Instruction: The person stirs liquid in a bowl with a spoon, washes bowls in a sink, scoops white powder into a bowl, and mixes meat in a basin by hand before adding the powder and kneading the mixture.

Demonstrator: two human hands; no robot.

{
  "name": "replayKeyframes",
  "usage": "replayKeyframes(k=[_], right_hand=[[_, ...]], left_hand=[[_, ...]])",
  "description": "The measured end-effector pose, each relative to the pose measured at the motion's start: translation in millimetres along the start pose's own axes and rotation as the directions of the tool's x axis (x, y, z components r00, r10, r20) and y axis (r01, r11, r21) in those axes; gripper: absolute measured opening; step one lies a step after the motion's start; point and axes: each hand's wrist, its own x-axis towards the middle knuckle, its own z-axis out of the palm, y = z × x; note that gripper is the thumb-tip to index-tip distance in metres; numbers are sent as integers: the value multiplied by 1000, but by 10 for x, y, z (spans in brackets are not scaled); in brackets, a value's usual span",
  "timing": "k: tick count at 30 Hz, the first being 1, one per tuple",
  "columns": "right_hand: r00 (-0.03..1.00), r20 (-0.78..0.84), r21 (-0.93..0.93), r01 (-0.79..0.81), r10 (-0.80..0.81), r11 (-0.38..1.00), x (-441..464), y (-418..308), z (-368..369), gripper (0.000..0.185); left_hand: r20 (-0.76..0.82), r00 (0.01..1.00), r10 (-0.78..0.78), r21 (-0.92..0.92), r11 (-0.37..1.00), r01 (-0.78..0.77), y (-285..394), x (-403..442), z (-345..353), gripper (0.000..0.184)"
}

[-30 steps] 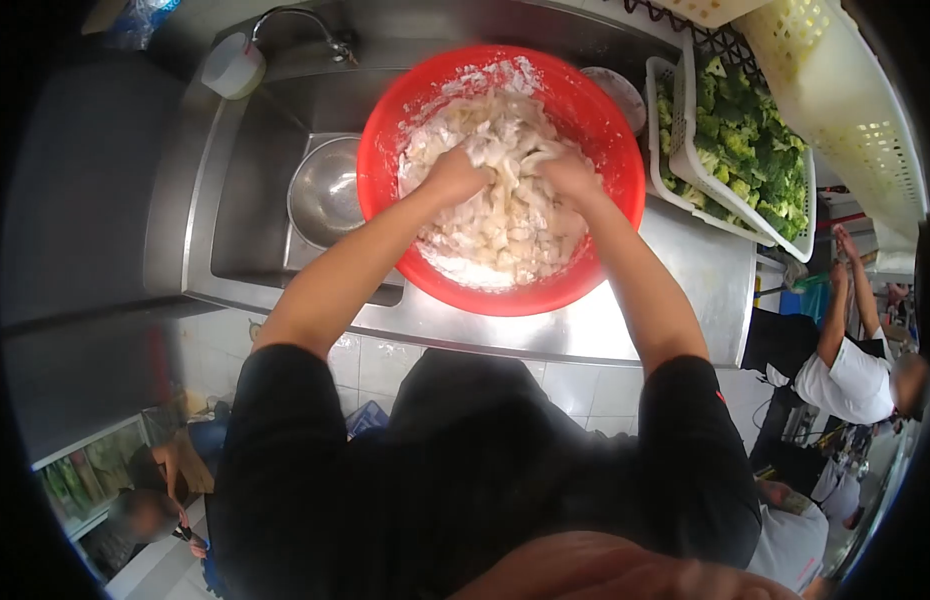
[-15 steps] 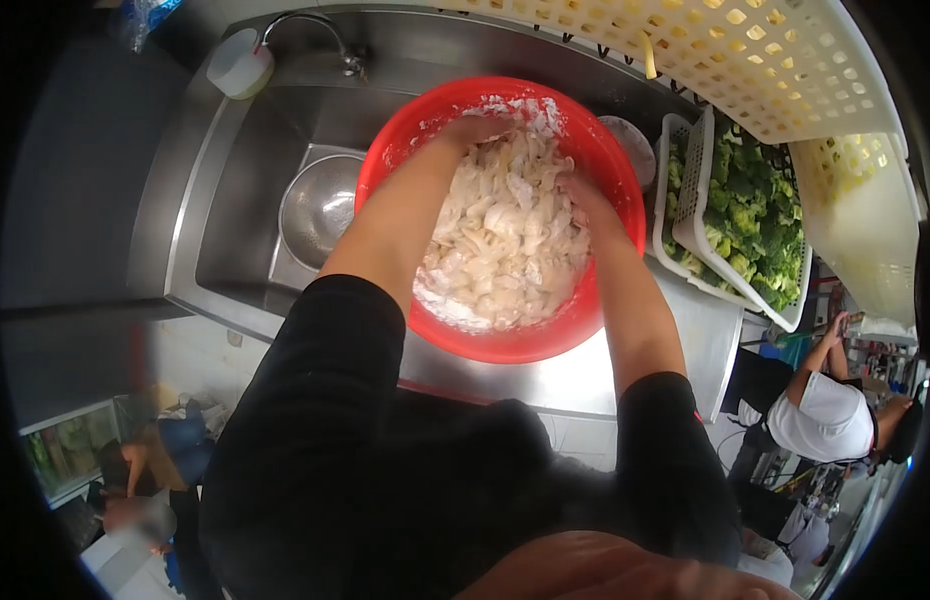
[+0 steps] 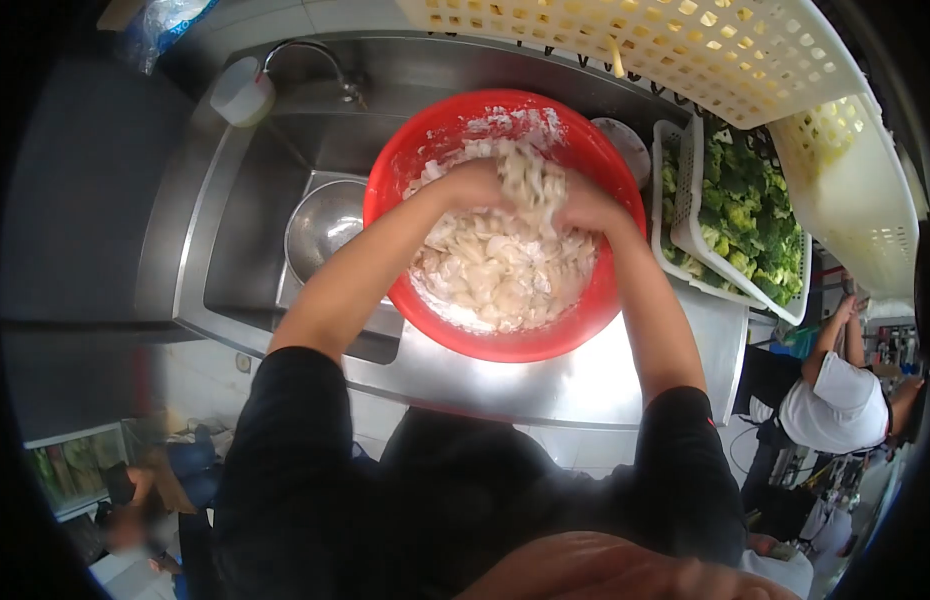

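Note:
A big red basin [image 3: 393,160] stands on the steel counter, filled with pale, wet-looking slices [image 3: 500,275] coated in white powder; I cannot tell what food they are. Inside its far half, my left hand [image 3: 477,186] and my right hand [image 3: 587,207] face each other. Between them they hold a raised clump of the slices, closed around it from both sides. The fingers are partly hidden by the clump and slightly blurred. White powder [image 3: 530,122] clings to the basin's far wall.
Left of the basin, a metal bowl [image 3: 325,232] sits in the sink, below a faucet [image 3: 310,45] and a white plastic container [image 3: 241,92]. Broccoli [image 3: 750,200] fills white baskets on the right. A perforated crate [image 3: 645,40] overhangs the back. Other people [image 3: 835,408] work farther off.
Both hands have come closer together and lifted a clump of slices from the mass. Earlier they were apart, pressed down at the far-left and right sides of the heap.

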Motion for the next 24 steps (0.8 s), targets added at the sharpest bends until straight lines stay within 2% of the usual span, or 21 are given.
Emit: replayKeyframes(k=[1, 2, 4, 5, 7, 8, 11, 13, 14, 16, 18, 19, 20, 21, 22, 24], right_hand=[[961, 124, -117, 262, -248, 958, -53, 113, 17, 80], [965, 121, -107, 245, -232, 964, -237, 3, 124, 80], [987, 152, -437, 112, -50, 893, -613, -401, 395, 73], [987, 152, -433, 108, -45, 895, -648, -373, 479, 73], [949, 201, -606, -75, 244, 792, -731, -218, 657, 71], [948, 198, -604, -82, 249, 793, -738, -182, 681, 71], [949, 177, -639, -91, 261, 764, -742, -44, 763, 70], [985, 69, -557, -93, 157, 825, -784, -10, 833, 64], [984, 77, -555, -94, 163, 827, -834, -22, 822, 64], [939, 307, -389, -24, 154, 921, -864, -121, 652, 59], [930, 308, -359, -84, 203, 930, -846, -322, 528, 55], [952, 284, -443, 25, 114, 896, -835, -494, 484, 53], [970, 244, -539, 133, 3, 831, -709, -573, 419, 50], [978, 204, -608, 95, 39, 789, -486, -578, 417, 47], [983, 166, -667, 53, 79, 743, -245, -575, 467, 45], [959, 274, -791, 267, -71, 551, 218, -636, 601, 42]], left_hand=[[-22, 998, -62, 303, 951, 66, 190, -213, 51, 56], [-52, 992, -118, 574, 809, 127, 318, -436, 148, 53], [1, 994, -111, 626, 775, 86, 436, -860, 298, 51], [36, 994, -104, 679, 732, 52, 462, -978, 354, 49], [90, 984, -153, 688, 724, 50, 396, -1039, 596, 48], [138, 972, -189, 707, 706, 37, 337, -1010, 691, 48], [155, 979, -133, 613, 790, 10, 153, -920, 859, 50], [141, 982, -128, 552, 833, 30, 96, -1060, 804, 50], [119, 987, -109, 480, 876, 39, 123, -1156, 774, 50], [95, 992, -82, 415, 909, 36, 242, -1330, 622, 50], [129, 988, -89, 457, 889, 20, 374, -1560, 493, 49], [128, 985, -115, 434, 900, 48, 418, -1685, 572, 49], [95, 975, -203, 550, 827, 118, 411, -1687, 591, 49], [51, 958, -283, 656, 733, 182, 396, -1672, 605, 49], [49, 957, -286, 651, 736, 187, 348, -1680, 684, 49], [76, 959, -273, 732, 668, 133, 220, -1661, 854, 52]])
